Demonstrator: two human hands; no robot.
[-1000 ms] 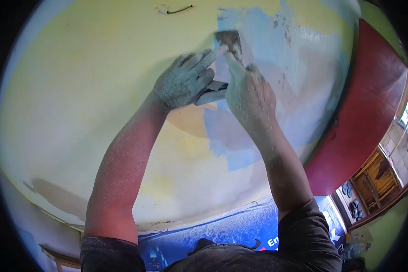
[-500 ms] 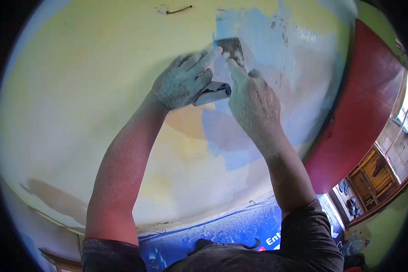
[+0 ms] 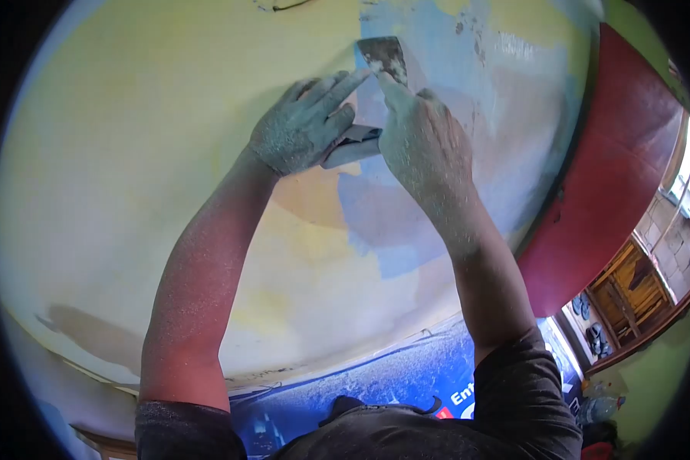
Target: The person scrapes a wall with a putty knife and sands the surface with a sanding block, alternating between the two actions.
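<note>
My right hand (image 3: pixel 428 149) grips a putty knife (image 3: pixel 383 55), its wide, whitish-smeared blade resting against the painted wall (image 3: pixel 169 153). The index finger lies along the blade, and the handle is hidden in the palm. Beside it, my left hand (image 3: pixel 297 132) has its fingers stretched toward the blade's lower left edge, at the wall. A curled grey sheet that looks like sandpaper (image 3: pixel 353 152) is held under the left thumb and palm. Pale dust coats both hands. Around the blade, a blue patch (image 3: pixel 429 46) shows among yellow and whitish paint.
A red panel (image 3: pixel 598 176) stands at the right, beside an opening with a wooden door (image 3: pixel 625 295) and footwear (image 3: pixel 596 337). Below the wall lies a dusty blue banner (image 3: pixel 360 387). A plastic bottle (image 3: pixel 599 406) is at lower right.
The putty knife and both hands sit slightly higher and further left in view. The whole scene has shifted upward a little too. Both grips stay the same.
</note>
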